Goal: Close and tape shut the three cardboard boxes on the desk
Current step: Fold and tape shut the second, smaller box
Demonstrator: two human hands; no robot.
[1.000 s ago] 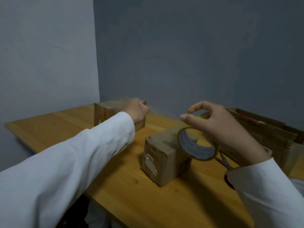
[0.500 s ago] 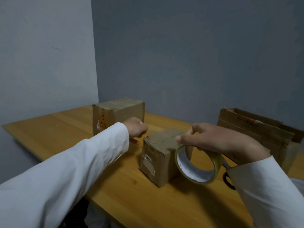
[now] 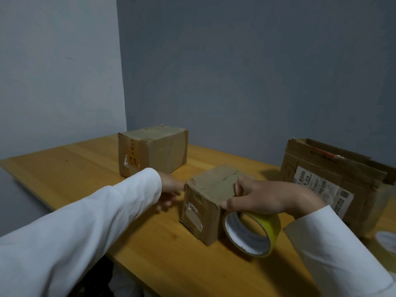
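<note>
On the wooden surface (image 3: 64, 168), the right hand (image 3: 267, 198) grips the yellow tape roll (image 3: 252, 232) against the small cardboard box (image 3: 207, 200), likely starting a strip; the left hand (image 3: 169, 189) steadies the box's far side, its grip unclear.

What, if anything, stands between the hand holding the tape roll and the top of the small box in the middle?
Nothing visible does. The right hand holds the tape roll right beside the small box, its fingers already on the box's top.

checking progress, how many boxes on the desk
3: far box back left, small box in the middle between the hands, open box at right. None seem hidden.
</note>
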